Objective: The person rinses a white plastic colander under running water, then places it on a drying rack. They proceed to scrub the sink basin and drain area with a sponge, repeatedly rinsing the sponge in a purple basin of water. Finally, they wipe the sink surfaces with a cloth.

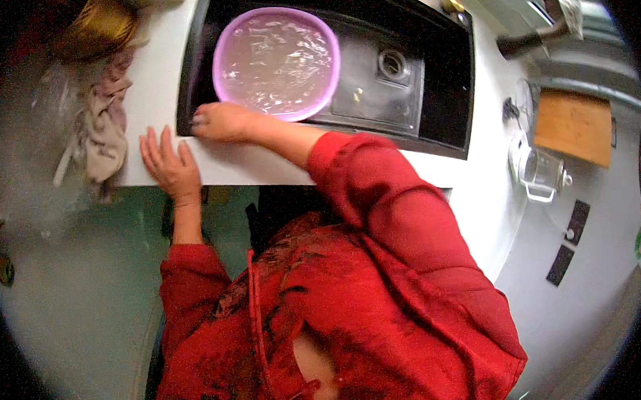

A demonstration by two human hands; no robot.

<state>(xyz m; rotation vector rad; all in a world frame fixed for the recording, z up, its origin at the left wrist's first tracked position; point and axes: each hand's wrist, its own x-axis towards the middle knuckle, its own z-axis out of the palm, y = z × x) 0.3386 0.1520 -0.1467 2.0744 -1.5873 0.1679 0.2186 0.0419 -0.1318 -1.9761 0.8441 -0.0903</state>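
My left hand (169, 163) lies palm down on the white countertop (253, 159), fingers spread, holding nothing. Beside it, my right hand (223, 122) reaches across to the front left corner of the dark sink (378, 107). Its fingers curl down at the sink's edge, and I cannot tell whether anything is inside them. A round pink-purple plastic basin (336, 63) of rippling, slightly cloudy water sits in the sink's left part, close behind my right hand. Small pale bits (357, 94) lie on the sink floor to the basin's right.
A round drain (393, 64) is at the sink's right. Crumpled cloths (106, 149) hang at the counter's left end, below a blurred golden metal vessel (106, 26). On the right stand a clear jug (544, 169) with a white handle and a wooden board (573, 127).
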